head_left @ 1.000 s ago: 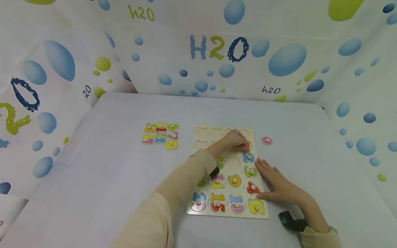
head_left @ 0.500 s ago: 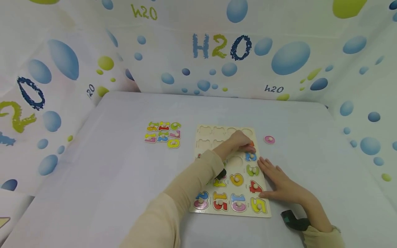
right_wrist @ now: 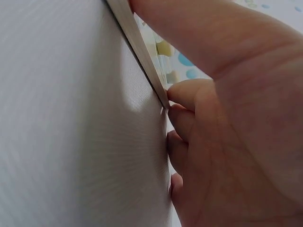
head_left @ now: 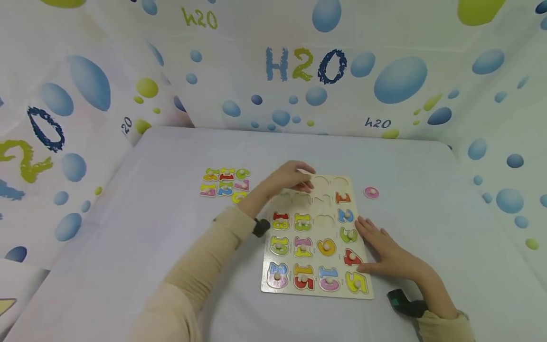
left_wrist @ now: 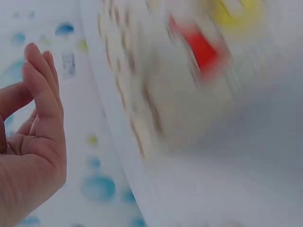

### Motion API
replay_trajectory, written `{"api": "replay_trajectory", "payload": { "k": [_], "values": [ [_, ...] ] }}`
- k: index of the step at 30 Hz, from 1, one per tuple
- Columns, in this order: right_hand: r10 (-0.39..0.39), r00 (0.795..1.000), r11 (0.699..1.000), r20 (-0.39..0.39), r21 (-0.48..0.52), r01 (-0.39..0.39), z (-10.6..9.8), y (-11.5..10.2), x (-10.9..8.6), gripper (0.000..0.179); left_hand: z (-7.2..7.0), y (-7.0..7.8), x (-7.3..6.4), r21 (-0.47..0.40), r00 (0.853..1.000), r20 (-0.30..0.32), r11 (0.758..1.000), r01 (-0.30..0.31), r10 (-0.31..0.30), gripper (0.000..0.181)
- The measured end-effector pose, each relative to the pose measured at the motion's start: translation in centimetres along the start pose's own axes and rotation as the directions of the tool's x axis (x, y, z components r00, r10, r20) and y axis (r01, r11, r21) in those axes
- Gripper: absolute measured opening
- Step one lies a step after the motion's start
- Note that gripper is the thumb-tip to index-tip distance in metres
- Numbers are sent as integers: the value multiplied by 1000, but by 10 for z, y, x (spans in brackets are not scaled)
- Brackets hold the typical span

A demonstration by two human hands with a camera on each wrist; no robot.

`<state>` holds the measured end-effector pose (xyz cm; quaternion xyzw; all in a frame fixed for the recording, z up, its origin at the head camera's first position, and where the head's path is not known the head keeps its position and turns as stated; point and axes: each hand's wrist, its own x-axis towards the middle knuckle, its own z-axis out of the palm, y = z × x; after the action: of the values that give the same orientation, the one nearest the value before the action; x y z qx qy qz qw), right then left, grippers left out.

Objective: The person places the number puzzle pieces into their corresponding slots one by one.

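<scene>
Table, broad and white [head_left: 107, 237], bears a pale rectangular wooden number board [head_left: 314, 259]. The person's spread right hand [head_left: 386, 256] touches its right edge; the left hand [head_left: 290, 175], fingers relaxed and slightly bent, hovers over the board's far left corner. Small multicoloured number pieces [head_left: 225, 189] cluster to the left; one pink oval knobbed piece [head_left: 368, 193] lies right of the board.

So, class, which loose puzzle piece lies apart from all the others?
The pink oval piece, alone to the right of the board; the other loose pieces lie grouped on the board's left.
</scene>
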<state>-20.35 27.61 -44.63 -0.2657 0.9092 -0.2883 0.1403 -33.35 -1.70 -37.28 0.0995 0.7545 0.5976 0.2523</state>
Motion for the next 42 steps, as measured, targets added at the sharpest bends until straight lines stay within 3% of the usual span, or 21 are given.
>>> {"api": "replay_trajectory", "payload": {
  "k": [3, 5, 8, 10, 13, 17, 22, 28, 30, 33, 36, 42],
  "values": [
    [-1, 1000, 1000, -4, 7, 1, 1, 0, -2, 105, -46, -17, -9, 53, 995, -93, 998, 41, -36, 31],
    [-5, 1000, 1000, -7, 7, 5, 1, 0, -2, 105, -75, -27, -19, 88, 984, -165, 993, 82, -67, 31],
    [-7, 1000, 1000, -10, -2, 7, 1, 1, -2, 105, -107, -43, -32, 166, 968, -225, 975, 149, -110, 30],
    [-1, 1000, 1000, -6, -8, 1, 0, 1, -1, 105, -119, -51, -40, 205, 967, -207, 960, 190, -147, 29],
    [5, 1000, 1000, -3, -11, -5, -2, 2, -2, 105, -125, -57, -51, 222, 973, -111, 950, 222, -201, 28],
    [11, 1000, 1000, -2, -10, -11, -3, 1, -1, 105, -122, -62, -60, 251, 973, -37, 940, 231, -229, 25],
    [14, 1000, 1000, 2, -12, -14, -3, 1, 0, 107, -119, -66, -66, 287, 970, -58, 927, 243, -236, 21],
    [22, 1000, 999, 4, -24, -22, -1, 3, 0, 107, -115, -69, -69, 279, 969, -73, 928, 246, -235, 22],
    [23, 1000, 999, 4, -29, -23, -1, 3, 0, 107, -107, -65, -69, 254, 974, -80, 941, 226, -212, 22],
    [24, 1000, 999, 4, -25, -24, -3, 3, -1, 107, -86, -55, -63, 189, 983, -64, 965, 181, -172, 22],
    [22, 1000, 1000, 2, -16, -22, -3, 2, -2, 107, -55, -46, -48, 101, 988, 1, 983, 151, -151, 21],
    [19, 1000, 1000, 1, -12, -19, -2, 2, -1, 106, 7, -37, -14, 61, 977, 182, 993, 104, -114, 17]
  ]
}}
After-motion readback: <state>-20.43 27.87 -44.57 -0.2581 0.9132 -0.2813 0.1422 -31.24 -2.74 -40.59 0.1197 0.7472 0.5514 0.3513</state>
